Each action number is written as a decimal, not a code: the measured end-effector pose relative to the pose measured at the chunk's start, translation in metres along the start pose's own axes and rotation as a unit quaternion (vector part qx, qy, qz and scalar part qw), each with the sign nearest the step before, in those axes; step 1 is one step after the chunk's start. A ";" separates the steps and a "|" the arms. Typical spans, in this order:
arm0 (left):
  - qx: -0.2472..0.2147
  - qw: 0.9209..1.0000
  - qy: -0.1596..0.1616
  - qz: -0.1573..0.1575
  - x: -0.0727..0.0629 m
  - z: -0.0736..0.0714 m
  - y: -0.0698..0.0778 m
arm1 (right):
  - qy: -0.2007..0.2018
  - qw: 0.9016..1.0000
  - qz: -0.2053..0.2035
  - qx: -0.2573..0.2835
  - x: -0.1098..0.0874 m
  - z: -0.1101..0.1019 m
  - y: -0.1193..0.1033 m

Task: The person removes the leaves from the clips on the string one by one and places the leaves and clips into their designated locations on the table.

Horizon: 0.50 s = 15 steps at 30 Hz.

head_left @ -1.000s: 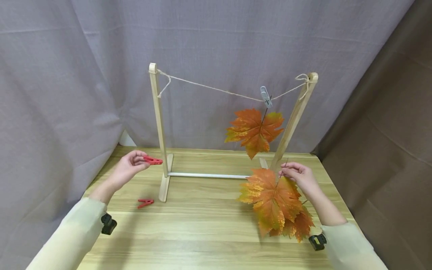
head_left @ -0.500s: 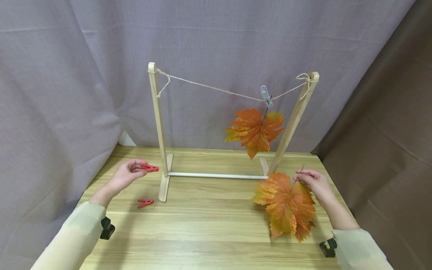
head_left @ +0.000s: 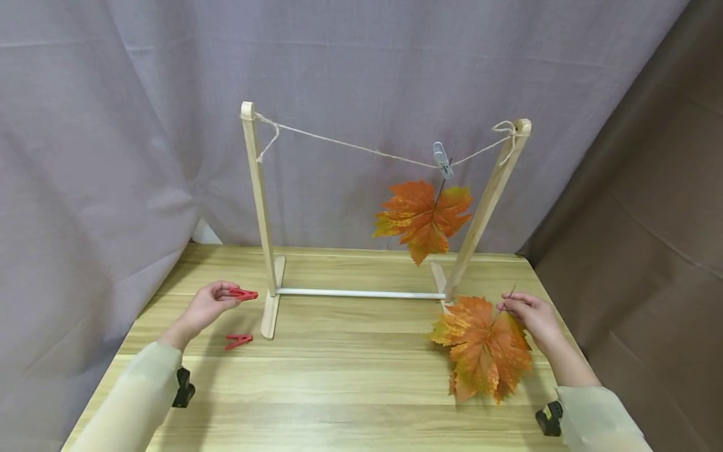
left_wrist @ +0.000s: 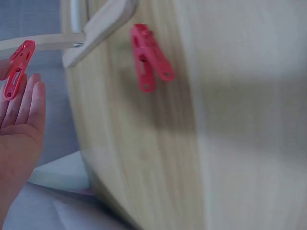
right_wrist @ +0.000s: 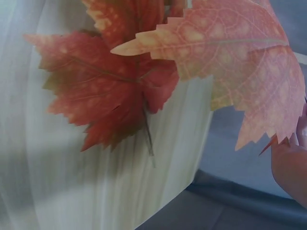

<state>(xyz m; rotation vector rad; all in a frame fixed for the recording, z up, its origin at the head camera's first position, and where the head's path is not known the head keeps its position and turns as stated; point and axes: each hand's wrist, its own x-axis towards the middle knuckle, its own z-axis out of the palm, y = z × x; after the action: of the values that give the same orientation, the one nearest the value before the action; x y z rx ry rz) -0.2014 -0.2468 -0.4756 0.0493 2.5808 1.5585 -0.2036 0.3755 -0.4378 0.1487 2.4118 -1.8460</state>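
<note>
Your left hand [head_left: 206, 309] pinches a red clothespin [head_left: 244, 294] between thumb and fingers, just outside the near foot of the left post [head_left: 258, 201]. The pin's narrow end points toward that post, and the left wrist view shows your other fingers extended beneath it. A second red clothespin [head_left: 239, 340] lies on the bench [head_left: 339, 383], nearer to you than the held one, its legs spread apart.

Your right hand [head_left: 535, 318] pinches the stem of an orange leaf [head_left: 486, 345] by the fingertips, beside the foot of the right post [head_left: 486, 213]. The leaf hangs down and to the left of your fingers, its blade facing you. In the right wrist view at least one more leaf, a redder one [right_wrist: 100, 88], lies on the bench below it, its stem showing; I cannot tell how many overlap there.

Between the two posts a string [head_left: 350, 146] sags toward the right. A grey clothespin [head_left: 443, 161] on it holds the stem of a hanging leaf [head_left: 423, 216], well above the bench. A white bar [head_left: 361, 293] joins the posts low down, and a grey curtain [head_left: 339, 63] hangs behind.
</note>
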 end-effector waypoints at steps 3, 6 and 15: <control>0.002 1.000 0.003 -0.005 0.001 0.001 -0.010 | 0.001 1.000 0.010 -0.004 0.001 -0.002 0.006; -0.005 1.000 0.007 -0.010 0.003 0.004 -0.019 | 0.004 1.000 0.022 -0.021 0.002 -0.004 0.013; -0.016 0.999 0.020 -0.031 0.007 0.017 -0.037 | 0.010 0.999 0.046 -0.017 0.003 -0.005 0.031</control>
<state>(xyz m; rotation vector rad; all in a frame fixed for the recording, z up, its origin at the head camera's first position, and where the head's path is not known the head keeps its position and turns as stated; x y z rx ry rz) -0.2044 -0.2484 -0.5165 -0.0639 2.5607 1.5939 -0.2019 0.3884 -0.4668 0.2732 2.4050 -1.7713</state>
